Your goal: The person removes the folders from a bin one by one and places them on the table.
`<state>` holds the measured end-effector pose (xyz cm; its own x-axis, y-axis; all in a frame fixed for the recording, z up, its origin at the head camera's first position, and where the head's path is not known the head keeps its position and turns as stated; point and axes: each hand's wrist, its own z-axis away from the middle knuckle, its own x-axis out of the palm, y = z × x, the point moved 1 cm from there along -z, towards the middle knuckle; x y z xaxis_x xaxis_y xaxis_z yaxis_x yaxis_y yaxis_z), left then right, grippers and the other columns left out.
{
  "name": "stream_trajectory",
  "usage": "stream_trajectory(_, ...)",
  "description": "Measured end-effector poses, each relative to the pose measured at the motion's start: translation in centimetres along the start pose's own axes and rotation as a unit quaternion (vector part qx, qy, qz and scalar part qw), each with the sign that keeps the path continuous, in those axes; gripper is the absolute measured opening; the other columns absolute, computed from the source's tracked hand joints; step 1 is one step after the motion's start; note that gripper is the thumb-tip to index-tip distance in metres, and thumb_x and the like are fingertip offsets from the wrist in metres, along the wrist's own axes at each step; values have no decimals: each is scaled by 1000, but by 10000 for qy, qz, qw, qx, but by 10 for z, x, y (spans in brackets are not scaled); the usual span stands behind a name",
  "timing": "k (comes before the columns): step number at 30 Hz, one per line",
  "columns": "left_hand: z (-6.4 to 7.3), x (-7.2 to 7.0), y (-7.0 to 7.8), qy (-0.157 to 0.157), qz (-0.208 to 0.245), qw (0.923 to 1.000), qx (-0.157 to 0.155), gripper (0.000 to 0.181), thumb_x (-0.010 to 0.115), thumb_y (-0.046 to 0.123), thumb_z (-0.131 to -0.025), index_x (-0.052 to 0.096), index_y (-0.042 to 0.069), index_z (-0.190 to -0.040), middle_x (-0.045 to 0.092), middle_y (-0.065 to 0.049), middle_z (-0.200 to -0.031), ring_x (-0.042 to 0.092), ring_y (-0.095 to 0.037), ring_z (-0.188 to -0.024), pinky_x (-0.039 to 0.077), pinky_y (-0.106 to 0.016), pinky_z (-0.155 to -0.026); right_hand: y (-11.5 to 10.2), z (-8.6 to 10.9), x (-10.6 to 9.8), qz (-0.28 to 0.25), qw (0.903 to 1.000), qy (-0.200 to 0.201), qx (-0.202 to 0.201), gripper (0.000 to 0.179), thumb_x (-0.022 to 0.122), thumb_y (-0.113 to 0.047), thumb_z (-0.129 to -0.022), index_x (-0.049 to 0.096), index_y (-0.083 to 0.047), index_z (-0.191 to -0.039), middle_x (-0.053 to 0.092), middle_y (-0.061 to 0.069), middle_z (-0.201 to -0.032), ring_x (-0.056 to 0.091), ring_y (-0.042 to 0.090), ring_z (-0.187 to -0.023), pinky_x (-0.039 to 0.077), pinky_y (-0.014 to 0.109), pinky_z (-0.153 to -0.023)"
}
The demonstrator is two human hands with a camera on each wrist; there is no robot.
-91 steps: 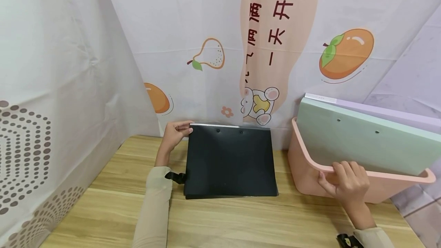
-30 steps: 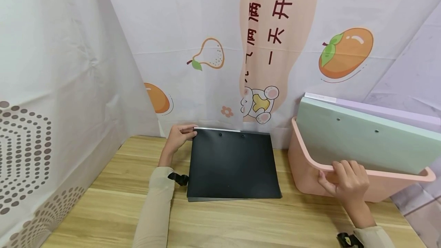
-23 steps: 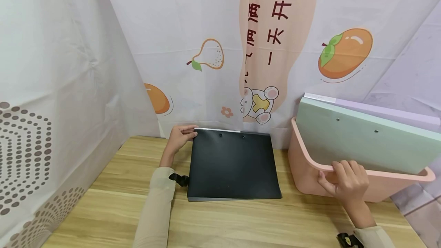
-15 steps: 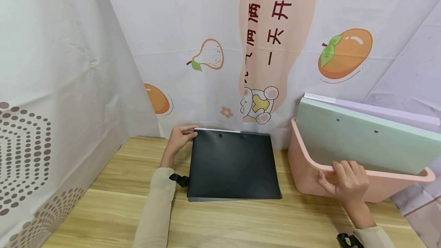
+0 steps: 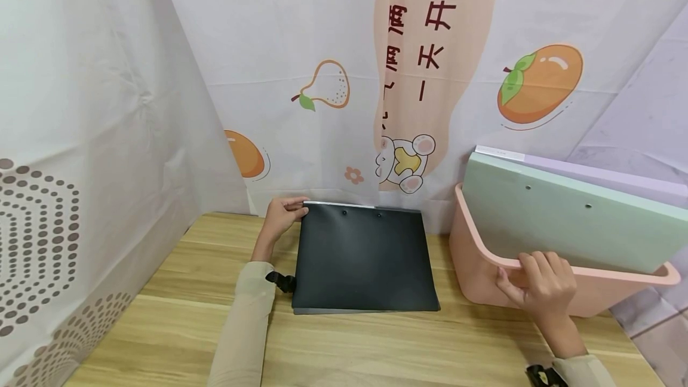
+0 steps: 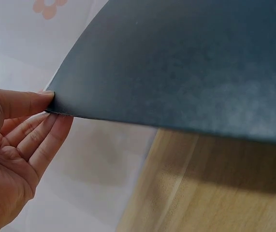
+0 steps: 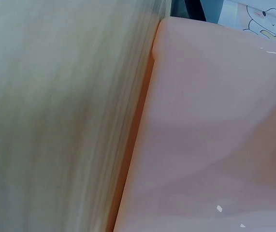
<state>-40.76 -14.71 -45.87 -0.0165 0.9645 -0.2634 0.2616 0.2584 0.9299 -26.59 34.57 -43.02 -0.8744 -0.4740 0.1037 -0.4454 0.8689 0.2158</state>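
My left hand (image 5: 276, 220) pinches the upper left corner of a black file folder (image 5: 365, 261), thumb on its face and fingers behind. That corner is lifted, as the left wrist view shows, and the folder (image 6: 176, 67) bows there. Two small rivets and a pale strip mark its top edge; a second layer shows along its bottom edge. To the right, my right hand (image 5: 549, 285) grips the front rim of a pink plastic bin (image 5: 475, 273), thumb outside the wall. The right wrist view shows the bin's wall (image 7: 215, 106) but no hand.
In the bin a mint green folder (image 5: 559, 214) leans in front of a lilac folder (image 5: 607, 177). Both rise above the rim. A wooden table (image 5: 376, 351) lies underneath, and a white printed cloth (image 5: 301, 22) hangs right behind it.
Since three seconds ago the black folder has shifted slightly right and its top edge has dropped a little, with my left hand following. My right hand and the bin have stayed put.
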Motion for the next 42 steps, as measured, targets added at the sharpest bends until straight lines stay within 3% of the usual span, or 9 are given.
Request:
stream_trajectory(12, 1, 0, -2, 53, -169, 9998, 68, 28, 72, -3, -92, 73, -4, -119, 73, -29, -112, 76, -33, -94, 64, -41, -78, -1, -1, 0, -4, 10000, -29, 12, 60, 56, -48, -91, 48, 4, -61, 43, 18, -52, 33, 38, -46, 20, 50, -44)
stream_trajectory(20, 0, 0, -5, -11, -194, 9998, 26, 28, 72, -2, -92, 73, -4, -120, 73, -29, -112, 76, -34, -95, 64, -33, -74, -2, -2, 0, 18, 10000, 17, 13, 60, 56, -48, -91, 48, 4, -62, 43, 18, -53, 33, 39, -46, 20, 50, -44)
stream_trajectory(28, -1, 1, -5, 19, -205, 9998, -20, 28, 72, -2, -91, 74, -3, -119, 73, -28, -111, 77, -29, -93, 64, -32, -73, -1, -1, 0, 21, 10000, 15, 14, 60, 57, -48, -90, 48, 4, -62, 43, 18, -52, 33, 38, -46, 20, 49, -44)
stream_trajectory(35, 0, 2, -8, 37, -178, 9998, -25, 28, 72, -3, -91, 74, -4, -119, 73, -29, -112, 75, -34, -98, 64, -30, -73, 0, 1, 0, 23, 10000, 17, -4, 60, 56, -48, -90, 49, 4, -62, 43, 18, -52, 33, 39, -45, 20, 49, -44)
stream_trajectory(42, 0, 0, -8, 75, -330, 9994, 52, 27, 71, -4, -92, 74, -4, -118, 73, -29, -111, 74, -38, -99, 64, -40, -77, 0, 0, 0, 14, 10000, 19, -6, 60, 56, -48, -90, 48, 4, -62, 43, 18, -52, 33, 39, -46, 20, 49, -44)
